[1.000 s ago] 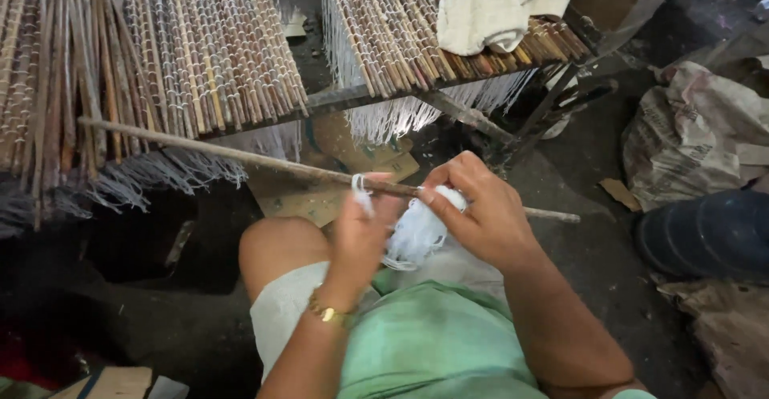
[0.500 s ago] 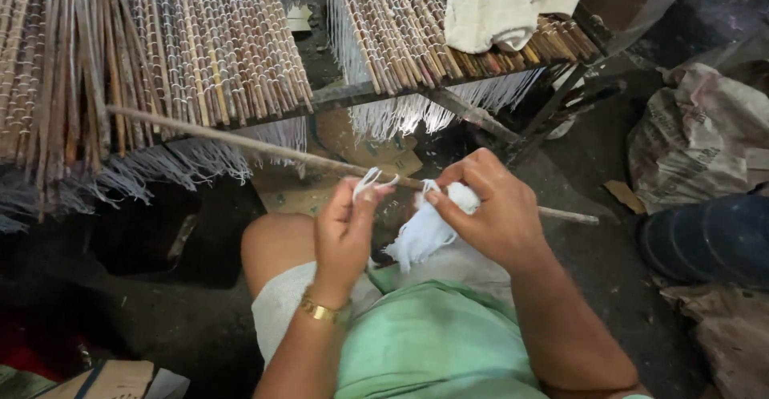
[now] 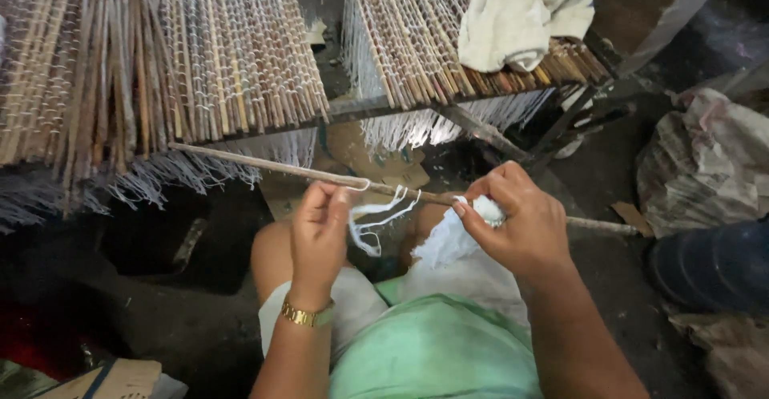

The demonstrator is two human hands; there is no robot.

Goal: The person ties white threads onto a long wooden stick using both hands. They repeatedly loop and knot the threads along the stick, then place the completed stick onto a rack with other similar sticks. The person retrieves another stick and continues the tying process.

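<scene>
A long thin wooden stick (image 3: 264,164) lies across in front of me, from the left rack to the lower right. My left hand (image 3: 319,235), with a gold bracelet on the wrist, pinches white string (image 3: 376,215) looped around the stick. My right hand (image 3: 521,223) grips the stick together with a wad of white string or cloth (image 3: 448,243) that hangs beneath it. Loose strands trail between both hands. My knees and a green garment (image 3: 436,351) fill the bottom.
Racks of string-wrapped sticks (image 3: 160,54) stand ahead left, and another rack (image 3: 432,38) to the right carries a white cloth (image 3: 525,14). A crumpled sack (image 3: 705,159) and a dark blue object (image 3: 713,263) lie at right. A cardboard piece (image 3: 112,379) sits bottom left.
My hands have drawn apart along the stick. The left hand has pulled the white string out into loose strands, and the wad now hangs under the right hand.
</scene>
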